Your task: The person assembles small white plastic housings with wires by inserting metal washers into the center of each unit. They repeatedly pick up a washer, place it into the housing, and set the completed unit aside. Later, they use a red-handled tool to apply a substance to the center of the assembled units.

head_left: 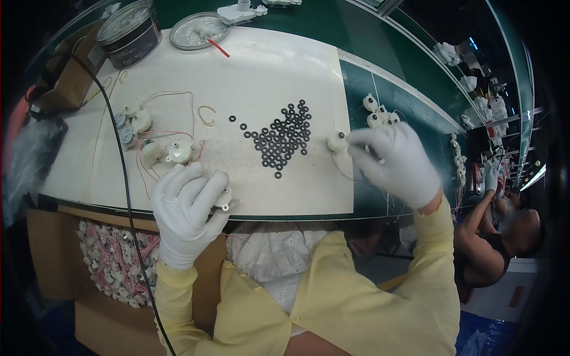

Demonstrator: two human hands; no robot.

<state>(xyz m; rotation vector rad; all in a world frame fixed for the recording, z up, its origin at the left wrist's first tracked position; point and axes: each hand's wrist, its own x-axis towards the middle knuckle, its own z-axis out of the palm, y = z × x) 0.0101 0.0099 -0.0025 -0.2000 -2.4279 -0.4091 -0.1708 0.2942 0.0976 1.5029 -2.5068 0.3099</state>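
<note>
My gloved left hand is closed around a small white geared motor at the front edge of the white work sheet. My gloved right hand is farther right, its curled fingertips at the side of another cream motor, which has a black rubber ring on top and a thin wire trailing from it. Between the hands, many black rubber rings lie in a loose pile on the sheet. Beyond my left hand sit several motors with pink wires, including a cream one.
Several motors stand on the green surface beyond my right hand. A cardboard box of wired motors is below the left front edge. A tin and a lid of whitish paste stand at the back. A black cable crosses the left side.
</note>
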